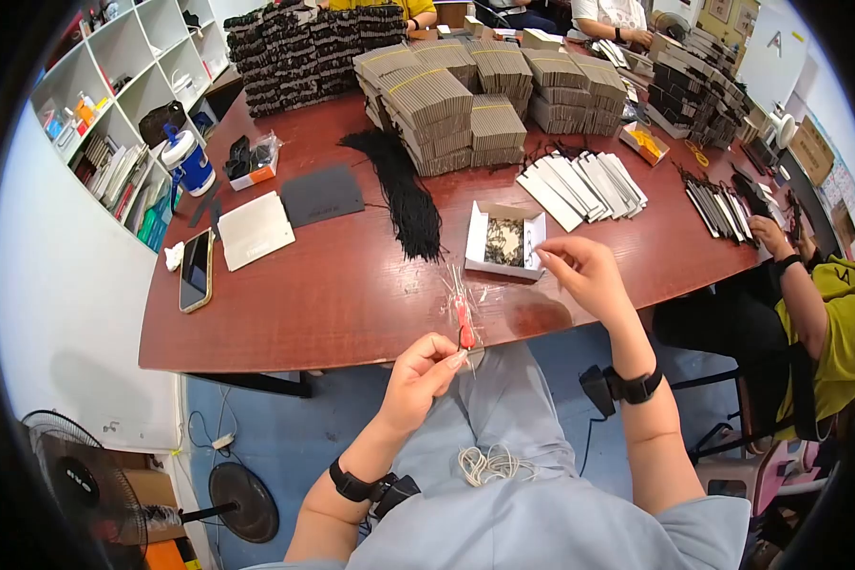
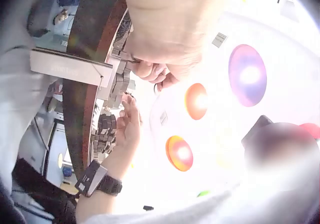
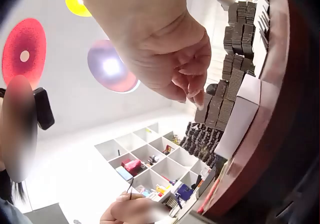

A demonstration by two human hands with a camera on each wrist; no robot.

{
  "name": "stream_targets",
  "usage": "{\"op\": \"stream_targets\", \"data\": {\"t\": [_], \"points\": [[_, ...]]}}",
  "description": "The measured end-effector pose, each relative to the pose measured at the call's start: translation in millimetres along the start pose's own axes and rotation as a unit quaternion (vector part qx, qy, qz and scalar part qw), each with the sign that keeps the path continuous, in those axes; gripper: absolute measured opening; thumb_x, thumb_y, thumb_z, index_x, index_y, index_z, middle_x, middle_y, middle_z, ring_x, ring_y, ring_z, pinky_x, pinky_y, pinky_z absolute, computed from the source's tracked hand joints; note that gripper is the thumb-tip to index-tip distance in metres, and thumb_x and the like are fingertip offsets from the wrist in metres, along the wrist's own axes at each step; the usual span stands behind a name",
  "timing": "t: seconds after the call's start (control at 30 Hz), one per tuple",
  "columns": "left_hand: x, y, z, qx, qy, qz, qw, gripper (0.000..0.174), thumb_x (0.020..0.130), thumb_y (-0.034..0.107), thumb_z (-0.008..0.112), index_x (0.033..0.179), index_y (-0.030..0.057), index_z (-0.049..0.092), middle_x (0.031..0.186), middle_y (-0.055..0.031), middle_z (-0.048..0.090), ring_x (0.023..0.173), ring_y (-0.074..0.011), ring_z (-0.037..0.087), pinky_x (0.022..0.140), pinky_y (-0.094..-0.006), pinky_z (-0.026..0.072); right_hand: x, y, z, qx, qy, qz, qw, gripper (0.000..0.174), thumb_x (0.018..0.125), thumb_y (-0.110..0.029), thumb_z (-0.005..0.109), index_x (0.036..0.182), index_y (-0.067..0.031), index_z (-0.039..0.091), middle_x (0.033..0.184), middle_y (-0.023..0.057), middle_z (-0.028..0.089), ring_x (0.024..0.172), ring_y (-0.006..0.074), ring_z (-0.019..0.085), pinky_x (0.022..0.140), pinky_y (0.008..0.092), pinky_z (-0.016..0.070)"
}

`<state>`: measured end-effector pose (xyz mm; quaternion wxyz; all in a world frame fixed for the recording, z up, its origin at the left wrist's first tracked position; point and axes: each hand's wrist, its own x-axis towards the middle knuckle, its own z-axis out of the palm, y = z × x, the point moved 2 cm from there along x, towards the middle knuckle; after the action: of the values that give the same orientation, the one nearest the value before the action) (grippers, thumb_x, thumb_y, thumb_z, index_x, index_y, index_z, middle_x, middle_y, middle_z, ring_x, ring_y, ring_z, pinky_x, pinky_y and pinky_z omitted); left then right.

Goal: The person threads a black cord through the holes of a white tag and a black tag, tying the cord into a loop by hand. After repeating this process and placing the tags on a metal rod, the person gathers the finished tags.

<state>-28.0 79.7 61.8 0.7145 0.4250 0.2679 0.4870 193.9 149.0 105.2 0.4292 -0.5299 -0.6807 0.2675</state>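
My left hand (image 1: 421,382) is at the table's front edge, thumb and forefinger pinching a thin black cord (image 2: 156,87). Just beyond its fingertips lies a red piece (image 1: 465,325) with a spray of thin pale strands. In the left wrist view a pale lettered tag (image 2: 70,67) juts past the table edge. My right hand (image 1: 587,275) is raised beside a small white box (image 1: 477,266) of tiny dark and brassy pieces (image 1: 504,242). Its thumb and forefinger come together at the box's right rim; I cannot tell whether they hold a piece.
Behind the box lie a bundle of black cords (image 1: 404,195) and fanned white tags (image 1: 579,188). Banded grey stacks (image 1: 427,104) rise farther back. A phone (image 1: 197,271) and pale card (image 1: 255,231) lie left. Another person's arm (image 1: 779,242) reaches in from the right.
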Motion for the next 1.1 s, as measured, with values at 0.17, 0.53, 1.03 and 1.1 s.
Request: {"op": "stream_targets", "data": {"t": [0.17,0.53,1.03,1.1], "points": [[32,11,5,0.104,0.019,0.049,0.993,0.007,0.080,0.006,0.051,0.081,-0.0005,0.054,0.060,0.0026,0.048,0.043,0.0002,0.028,0.037,-0.0164,0.0183,40,16,23,-0.212,-0.073,-0.106,0.969,0.021,0.065,-0.015,0.063,0.083,-0.0047,0.059,0.075,0.0091,0.057,0.069,0.0235,0.054,0.062,0.0314,0.0432],[54,3,-9,0.061,0.022,-0.001,0.998,0.016,0.084,0.008,0.047,0.090,-0.0037,0.055,0.063,-0.0031,0.054,0.055,-0.0059,0.049,0.051,-0.0180,0.0401,44,29,43,-0.204,-0.097,-0.091,0.970,0.012,0.065,-0.018,0.061,0.069,-0.0064,0.062,0.070,0.0098,0.058,0.065,0.0257,0.056,0.058,0.0329,0.0436],[58,-10,-5,0.090,-0.025,0.072,0.993,0.014,0.081,0.006,0.050,0.090,-0.0033,0.057,0.066,-0.0044,0.056,0.058,-0.0066,0.051,0.050,-0.0165,0.0383,25,1,22,-0.274,0.084,-0.146,0.947,0.018,0.079,-0.014,0.048,0.066,-0.0021,0.049,0.063,0.0118,0.052,0.059,0.0292,0.051,0.052,0.0364,0.0403],[62,-10,-8,0.075,-0.004,0.047,0.996,0.016,0.082,0.006,0.048,0.089,-0.0052,0.056,0.063,-0.0045,0.055,0.046,-0.0024,0.039,0.040,-0.0155,0.0246,15,-12,18,-0.211,0.080,-0.109,0.968,0.018,0.080,-0.014,0.046,0.068,-0.0017,0.049,0.064,0.0122,0.051,0.060,0.0294,0.050,0.052,0.0357,0.0394]]}}
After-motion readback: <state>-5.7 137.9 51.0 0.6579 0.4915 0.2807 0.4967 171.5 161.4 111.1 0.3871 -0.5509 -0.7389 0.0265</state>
